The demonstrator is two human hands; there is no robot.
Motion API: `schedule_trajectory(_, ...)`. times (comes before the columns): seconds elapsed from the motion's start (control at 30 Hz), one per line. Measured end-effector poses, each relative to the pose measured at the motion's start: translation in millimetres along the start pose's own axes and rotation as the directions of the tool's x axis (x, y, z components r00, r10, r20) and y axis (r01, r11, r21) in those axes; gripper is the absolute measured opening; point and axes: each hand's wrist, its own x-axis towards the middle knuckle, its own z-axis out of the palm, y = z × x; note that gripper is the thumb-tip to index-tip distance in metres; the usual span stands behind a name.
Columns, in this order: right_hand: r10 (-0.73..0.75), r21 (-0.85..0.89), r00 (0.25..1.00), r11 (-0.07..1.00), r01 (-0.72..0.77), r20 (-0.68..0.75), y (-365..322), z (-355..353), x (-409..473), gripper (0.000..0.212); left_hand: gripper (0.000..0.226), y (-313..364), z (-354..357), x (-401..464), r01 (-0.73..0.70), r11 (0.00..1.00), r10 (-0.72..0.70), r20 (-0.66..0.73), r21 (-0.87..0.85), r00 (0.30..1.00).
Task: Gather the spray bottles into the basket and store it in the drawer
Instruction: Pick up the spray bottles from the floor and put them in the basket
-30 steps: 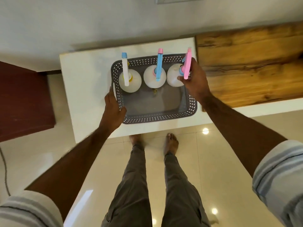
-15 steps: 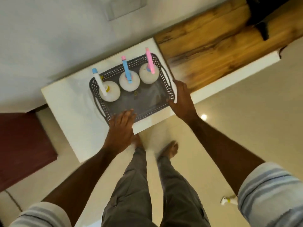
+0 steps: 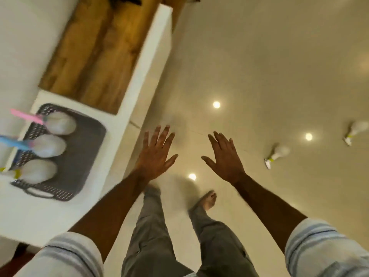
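A dark grey perforated basket point(image 3: 79, 156) rests on the white counter point(image 3: 50, 216) at the left. Three white spray bottles stand in it: one with a pink trigger point(image 3: 61, 123), one with a blue trigger point(image 3: 48, 145), one with a white and yellow trigger point(image 3: 37, 171). Two more white spray bottles lie on the floor at the right, one nearer point(image 3: 278, 153) and one farther point(image 3: 357, 128). My left hand point(image 3: 156, 154) and my right hand point(image 3: 224, 158) hover over the floor, fingers spread, holding nothing, away from the basket.
A wooden top point(image 3: 95, 52) adjoins the white counter along the wall. The glossy beige tiled floor point(image 3: 259, 66) stretches to the right. My legs and bare feet point(image 3: 208, 198) are below my hands, mid-step.
Both hands have let go of the basket and swung right over the floor. The view has turned right, bringing two bottles on the floor into sight.
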Motion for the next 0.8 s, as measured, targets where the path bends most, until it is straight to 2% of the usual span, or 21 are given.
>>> schedule_trajectory(0.17,0.257,0.130,0.966,0.959,-0.251,-0.033,125,-17,-109,0.075,0.079,149,-37,46,-0.185,0.981,0.182,0.051,0.057,0.982)
schedule_trajectory(0.33,0.430,0.180,0.902,0.890,-0.418,-0.030,232,-26,-183,0.073,0.077,276,-65,100,-0.369,0.922,0.362,0.072,0.119,0.929)
schedule_trajectory(0.57,0.599,0.290,0.800,0.771,-0.567,-0.026,341,-26,-204,0.073,0.071,400,-56,199,-0.535,0.839,0.516,0.167,0.097,0.840)
schedule_trajectory(0.8,0.731,0.444,0.680,0.595,-0.670,0.047,451,9,-158,0.070,0.067,484,5,322,-0.700,0.701,0.643,0.303,0.137,0.704)
